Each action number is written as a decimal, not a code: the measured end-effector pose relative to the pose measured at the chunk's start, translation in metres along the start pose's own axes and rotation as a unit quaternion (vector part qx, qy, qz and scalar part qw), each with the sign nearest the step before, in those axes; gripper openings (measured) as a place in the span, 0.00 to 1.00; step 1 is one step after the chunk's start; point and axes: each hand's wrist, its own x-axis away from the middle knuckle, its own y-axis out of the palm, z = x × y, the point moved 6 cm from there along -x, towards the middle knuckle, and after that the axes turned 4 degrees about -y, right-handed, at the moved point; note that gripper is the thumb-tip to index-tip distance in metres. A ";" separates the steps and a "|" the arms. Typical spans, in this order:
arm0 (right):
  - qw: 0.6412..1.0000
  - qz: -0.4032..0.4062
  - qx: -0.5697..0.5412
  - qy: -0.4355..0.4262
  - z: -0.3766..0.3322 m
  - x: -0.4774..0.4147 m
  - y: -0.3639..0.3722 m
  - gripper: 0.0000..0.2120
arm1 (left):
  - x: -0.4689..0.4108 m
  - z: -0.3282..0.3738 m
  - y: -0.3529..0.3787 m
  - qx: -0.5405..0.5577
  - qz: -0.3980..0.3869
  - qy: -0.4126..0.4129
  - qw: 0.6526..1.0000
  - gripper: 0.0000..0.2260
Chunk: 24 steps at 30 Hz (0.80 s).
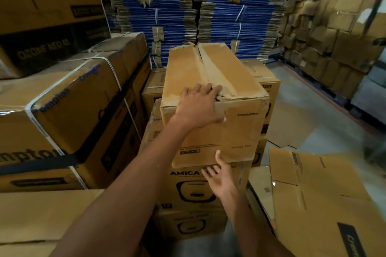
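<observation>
Worn brown box (236, 131) is sitting on top of a stack, resting on a printed box (188, 194) marked AMICA. Its top flaps are closed, with torn paper along the seam.

My left hand (198, 106) is lying flat over the box's near top edge, fingers spread and straight across the flap, thumb pressing down on the front face. It is gripping nothing.

My right hand (221, 177) is palm-up at the box's bottom front edge, fingers loose and released, thumb tip touching that edge.

Strapped boxes (73, 100) are standing just to the left. A flattened carton (317, 190) is leaning at the right, near the concrete floor (302, 115). Blue bundles of folded cartons (167, 6) are towering behind, and more brown boxes (344, 37) are stacked along the right side.
</observation>
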 end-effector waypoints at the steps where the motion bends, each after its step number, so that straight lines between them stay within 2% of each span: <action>1: 1.000 -0.002 -0.007 0.000 0.001 0.001 0.002 0.48 | 0.001 0.000 0.001 -0.008 0.000 0.000 1.000 0.44; 6: 0.999 -0.015 -0.048 -0.013 0.006 0.006 0.009 0.49 | 0.006 0.004 -0.004 -0.018 -0.016 0.016 1.000 0.43; 9: 0.996 -0.012 -0.069 -0.050 -0.003 0.017 0.011 0.54 | 0.004 0.013 -0.015 -0.009 -0.009 0.025 1.000 0.41; 12: 0.992 0.008 -0.046 -0.115 -0.033 0.020 0.005 0.38 | 0.003 0.027 -0.031 0.027 0.001 0.021 0.999 0.39; 14: 0.985 -0.006 -0.055 -0.165 -0.060 0.019 0.007 0.35 | 0.003 0.031 -0.047 0.077 0.012 0.008 0.997 0.38; 18: 0.967 -0.015 -0.034 -0.252 -0.122 0.036 0.022 0.47 | 0.004 0.019 -0.075 0.229 0.032 -0.043 0.972 0.37; 20: 0.949 -0.039 -0.006 -0.314 -0.160 0.048 0.034 0.47 | 0.007 0.008 -0.081 0.327 0.067 -0.056 0.941 0.36; 21: 0.939 -0.043 0.023 -0.342 -0.180 0.056 0.041 0.47 | 0.011 0.002 -0.080 0.393 0.082 -0.063 0.914 0.36; 24: 0.885 -0.051 0.165 -0.433 -0.238 0.088 0.072 0.45 | 0.024 -0.008 -0.062 0.598 0.139 -0.069 0.786 0.34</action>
